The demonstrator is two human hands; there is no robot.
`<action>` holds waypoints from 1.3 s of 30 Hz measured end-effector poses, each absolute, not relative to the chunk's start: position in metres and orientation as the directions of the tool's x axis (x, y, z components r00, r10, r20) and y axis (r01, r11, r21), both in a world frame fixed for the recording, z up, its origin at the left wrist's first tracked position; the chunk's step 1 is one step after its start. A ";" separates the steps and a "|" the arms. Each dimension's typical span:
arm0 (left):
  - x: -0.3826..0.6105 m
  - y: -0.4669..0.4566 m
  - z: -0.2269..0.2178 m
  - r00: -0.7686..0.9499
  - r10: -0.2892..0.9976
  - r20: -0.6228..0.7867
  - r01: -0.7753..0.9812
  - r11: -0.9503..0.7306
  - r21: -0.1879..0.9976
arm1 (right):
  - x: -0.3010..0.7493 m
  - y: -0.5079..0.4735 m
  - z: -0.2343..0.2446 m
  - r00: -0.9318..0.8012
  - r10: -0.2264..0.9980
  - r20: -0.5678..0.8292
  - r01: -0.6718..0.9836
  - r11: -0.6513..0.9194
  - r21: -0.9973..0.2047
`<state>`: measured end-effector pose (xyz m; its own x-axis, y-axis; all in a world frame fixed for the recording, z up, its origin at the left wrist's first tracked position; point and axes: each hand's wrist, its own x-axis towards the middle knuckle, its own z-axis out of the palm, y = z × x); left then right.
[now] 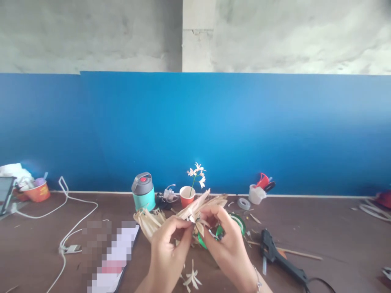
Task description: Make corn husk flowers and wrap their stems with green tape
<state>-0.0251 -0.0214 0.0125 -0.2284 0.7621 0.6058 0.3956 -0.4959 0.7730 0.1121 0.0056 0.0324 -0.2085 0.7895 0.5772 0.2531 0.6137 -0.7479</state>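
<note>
Petals (pixel 200 229), pale, held above table (pixel 317 228), in front of dried husks (pixel 150 224); left hand (pixel 171 241) and right hand (pixel 225 238) both closed on them in fine pinch. Step: apparently petal arranging; next move calls for light, steady pressure.

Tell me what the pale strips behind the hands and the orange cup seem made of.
Pale strips: probably dried husk, matte, judging by the fibrous, creased look. Orange cup: likely paper, smooth, given its thin wall and white inside, though plastic is possible.
</note>
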 end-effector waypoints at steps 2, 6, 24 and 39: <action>-0.025 -0.021 0.014 -0.231 0.783 0.578 0.384 -0.473 0.793 | 0.113 0.008 0.030 -0.215 0.799 0.562 0.248 0.601 -0.759; -0.024 -0.021 0.017 -0.219 0.836 0.503 0.308 -0.430 0.849 | 0.116 0.011 0.029 -0.231 0.784 0.577 0.265 0.621 -0.738; -0.028 -0.020 0.029 -0.135 0.961 0.242 0.304 -0.192 0.933 | 0.128 0.013 0.035 -0.534 0.469 0.704 0.433 0.866 -0.249; -0.029 -0.022 0.029 -0.059 0.915 0.400 0.502 -0.319 0.804 | 0.125 0.015 0.036 -0.477 0.635 0.607 0.395 0.772 -0.498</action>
